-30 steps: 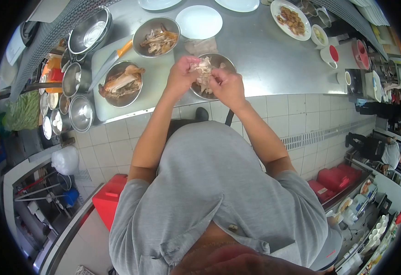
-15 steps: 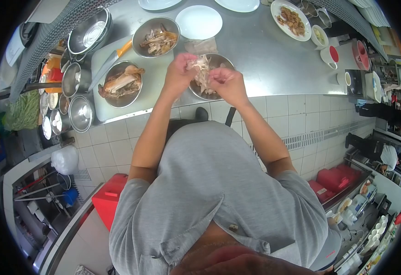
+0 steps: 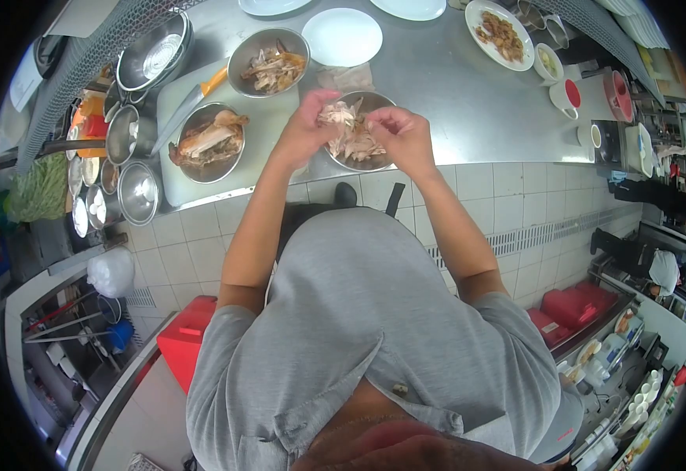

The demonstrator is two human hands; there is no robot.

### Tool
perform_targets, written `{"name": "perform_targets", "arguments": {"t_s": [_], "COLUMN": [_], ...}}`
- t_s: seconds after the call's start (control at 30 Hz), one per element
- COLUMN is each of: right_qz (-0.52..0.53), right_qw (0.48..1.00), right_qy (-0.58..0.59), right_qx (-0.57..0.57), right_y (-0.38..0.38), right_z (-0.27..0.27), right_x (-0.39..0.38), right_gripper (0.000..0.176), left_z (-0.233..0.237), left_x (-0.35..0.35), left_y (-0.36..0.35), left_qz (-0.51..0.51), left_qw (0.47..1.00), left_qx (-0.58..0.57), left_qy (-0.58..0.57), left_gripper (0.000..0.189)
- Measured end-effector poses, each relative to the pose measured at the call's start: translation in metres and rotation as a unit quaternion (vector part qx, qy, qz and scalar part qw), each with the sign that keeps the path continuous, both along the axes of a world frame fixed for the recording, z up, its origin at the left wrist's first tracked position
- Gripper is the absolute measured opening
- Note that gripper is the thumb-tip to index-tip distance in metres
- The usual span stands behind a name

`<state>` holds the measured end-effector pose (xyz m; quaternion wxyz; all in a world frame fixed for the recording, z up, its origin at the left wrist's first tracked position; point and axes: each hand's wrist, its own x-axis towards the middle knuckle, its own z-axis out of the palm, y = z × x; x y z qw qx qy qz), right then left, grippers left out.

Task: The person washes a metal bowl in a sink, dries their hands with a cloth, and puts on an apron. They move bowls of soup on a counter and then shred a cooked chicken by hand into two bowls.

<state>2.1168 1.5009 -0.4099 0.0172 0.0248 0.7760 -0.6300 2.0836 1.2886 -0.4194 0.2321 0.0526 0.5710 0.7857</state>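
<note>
Both of my hands hover over a steel bowl (image 3: 374, 163) of shredded chicken at the counter's near edge. My left hand (image 3: 305, 129) pinches a pale piece of chicken meat (image 3: 336, 114) above the bowl's left side. A strip of that same meat is pinched in the fingertips of my right hand (image 3: 399, 135), above the bowl's right side. Shreds (image 3: 356, 145) lie in the bowl between my hands.
A white cutting board (image 3: 272, 125) carries a bowl with a chicken carcass (image 3: 208, 143), a bowl of scraps (image 3: 268, 63) and an orange-handled knife (image 3: 190, 106). Stacked steel bowls (image 3: 151, 59) stand left. White plates (image 3: 341, 36) and a plate of food (image 3: 500, 33) sit further back.
My hands have drawn apart over the bowl, pulling the piece of chicken into shreds. More meat shows in the bowl between them.
</note>
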Motion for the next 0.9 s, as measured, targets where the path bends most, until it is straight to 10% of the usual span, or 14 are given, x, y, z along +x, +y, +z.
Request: {"name": "perform_targets", "arguments": {"t_s": [0.7,0.9], "right_qz": [0.054,0.061], "right_qw": [0.967,0.994], "right_qy": [0.093,0.039], "right_qx": [0.232,0.085], "right_y": [-0.034,-0.029], "right_z": [0.027,0.017], "right_x": [-0.006,-0.003], "right_gripper": [0.013,0.013], "left_z": [0.011,0.007], "left_x": [0.02,0.018], "left_y": [0.01,0.003], "left_qz": [0.015,0.014], "left_qw": [0.943,0.95], "left_qx": [-0.274,-0.256], "left_qy": [0.187,0.179], "left_gripper": [0.061,0.06]}}
